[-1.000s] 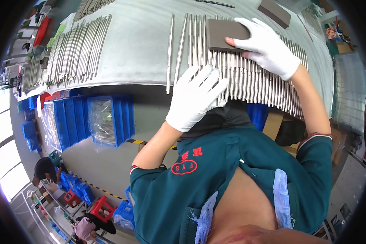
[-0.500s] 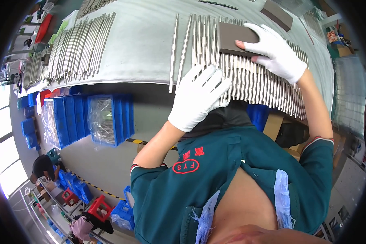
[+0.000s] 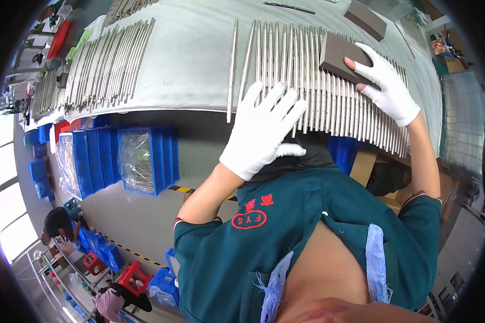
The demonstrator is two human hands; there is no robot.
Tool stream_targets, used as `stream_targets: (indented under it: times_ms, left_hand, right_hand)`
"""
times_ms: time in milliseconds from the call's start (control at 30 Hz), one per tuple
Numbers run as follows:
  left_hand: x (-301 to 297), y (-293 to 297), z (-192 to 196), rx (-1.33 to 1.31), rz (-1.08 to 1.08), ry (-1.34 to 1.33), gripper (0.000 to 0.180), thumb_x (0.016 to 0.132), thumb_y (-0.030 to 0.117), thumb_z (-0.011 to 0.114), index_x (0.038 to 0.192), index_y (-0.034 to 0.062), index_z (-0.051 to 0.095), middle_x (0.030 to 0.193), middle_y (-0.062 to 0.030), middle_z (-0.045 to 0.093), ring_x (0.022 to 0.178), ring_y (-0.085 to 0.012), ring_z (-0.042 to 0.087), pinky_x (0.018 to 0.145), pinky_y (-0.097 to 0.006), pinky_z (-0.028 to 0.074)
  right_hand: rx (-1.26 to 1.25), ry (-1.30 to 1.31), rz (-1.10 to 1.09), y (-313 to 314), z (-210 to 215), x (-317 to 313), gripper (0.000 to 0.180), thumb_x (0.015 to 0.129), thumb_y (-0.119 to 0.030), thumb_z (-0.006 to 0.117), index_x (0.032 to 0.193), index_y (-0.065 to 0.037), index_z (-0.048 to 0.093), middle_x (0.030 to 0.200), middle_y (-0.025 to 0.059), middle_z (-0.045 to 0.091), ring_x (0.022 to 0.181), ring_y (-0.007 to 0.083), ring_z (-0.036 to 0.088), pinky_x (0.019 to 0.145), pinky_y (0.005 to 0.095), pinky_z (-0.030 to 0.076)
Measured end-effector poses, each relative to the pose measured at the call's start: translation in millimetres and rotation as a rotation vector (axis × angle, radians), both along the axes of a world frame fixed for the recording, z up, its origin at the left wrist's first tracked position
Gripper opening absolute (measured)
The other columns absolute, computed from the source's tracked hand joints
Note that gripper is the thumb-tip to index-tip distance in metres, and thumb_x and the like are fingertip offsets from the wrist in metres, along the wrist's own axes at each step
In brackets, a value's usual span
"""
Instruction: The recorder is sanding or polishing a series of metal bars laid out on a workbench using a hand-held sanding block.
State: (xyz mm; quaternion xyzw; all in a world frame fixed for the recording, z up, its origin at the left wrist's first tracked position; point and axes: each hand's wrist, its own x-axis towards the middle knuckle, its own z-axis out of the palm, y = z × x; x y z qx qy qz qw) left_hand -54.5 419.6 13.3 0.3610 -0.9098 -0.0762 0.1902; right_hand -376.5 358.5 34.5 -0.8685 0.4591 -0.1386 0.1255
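A long row of thin metal rods (image 3: 339, 111) lies side by side across the near part of the table. My right hand (image 3: 389, 89), in a white glove with bare thumb and fingertip, grips a flat grey-brown rectangular block (image 3: 337, 53) that rests on top of the rods. Over the rods' near ends at the left of the row, my gloved left hand (image 3: 263, 126) lies with its fingers spread and the thumb held out to the side. Two rods (image 3: 232, 70) sit a little apart at the row's left end.
Another grey-brown block (image 3: 365, 20) and a dark drill-like rod (image 3: 289, 7) lie at the table's far side. More metal rods (image 3: 113, 62) are spread on the left. Blue crates (image 3: 164, 161) with plastic-wrapped contents stand below the table edge. Two people are at the lower left.
My right hand has slid the block to the right and slightly nearer along the rods. My left hand stays almost in place, its thumb now farther out from the fingers.
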Motion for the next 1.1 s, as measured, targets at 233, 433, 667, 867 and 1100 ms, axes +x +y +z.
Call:
stream_targets:
  times_ms: [233,433,667,867,1100]
  left_hand:
    - [5,-11,6,-0.004,-0.012,-0.031,0.076,0.080,0.055,0.069,0.136,0.0049,0.057,0.135,-0.0177,0.058,0.129,-0.0363,0.051,0.114,-0.056,0.029]
    - [36,-50,5,-0.033,0.527,-0.043,0.065,0.084,0.048,0.075,0.127,0.0011,0.061,0.123,-0.0187,0.065,0.102,-0.0369,0.065,0.089,-0.043,0.052]
    - [-4,-42,3,0.073,0.566,-0.002,0.075,0.082,0.061,0.070,0.126,0.0009,0.060,0.120,-0.0194,0.065,0.102,-0.0369,0.065,0.087,-0.044,0.054]
    - [-10,-43,-5,-0.044,0.564,-0.018,0.076,0.079,0.066,0.069,0.121,0.0030,0.060,0.103,-0.0136,0.062,0.084,-0.0322,0.066,0.068,-0.044,0.055]
    - [-8,-42,-5,0.061,0.599,0.090,0.094,0.076,0.068,0.071,0.134,-0.0038,0.053,0.106,-0.0135,0.065,0.084,-0.0299,0.067,0.069,-0.042,0.057]
  right_hand:
    - [0.013,0.032,-0.043,3,0,4,0.056,0.087,-0.013,0.068,0.140,-0.029,0.060,0.151,0.0196,0.044,0.132,0.0397,0.048,0.113,0.0428,0.038]
    - [-0.046,0.068,-0.036,4,-4,3,0.055,0.087,-0.014,0.069,0.139,-0.029,0.061,0.150,0.0197,0.045,0.133,0.0396,0.048,0.113,0.0430,0.038]
    - [-0.097,0.121,-0.006,5,3,13,0.056,0.085,-0.015,0.069,0.139,-0.028,0.061,0.148,0.0210,0.046,0.130,0.0402,0.049,0.112,0.0434,0.038]
    - [-0.268,0.088,0.196,-25,1,59,0.055,0.084,-0.021,0.071,0.138,-0.028,0.061,0.130,0.0202,0.055,0.109,0.0380,0.057,0.097,0.0448,0.046]
    - [-0.299,0.062,0.215,-33,-3,58,0.058,0.081,-0.018,0.075,0.136,-0.029,0.062,0.126,0.0207,0.057,0.107,0.0364,0.058,0.096,0.0444,0.046]
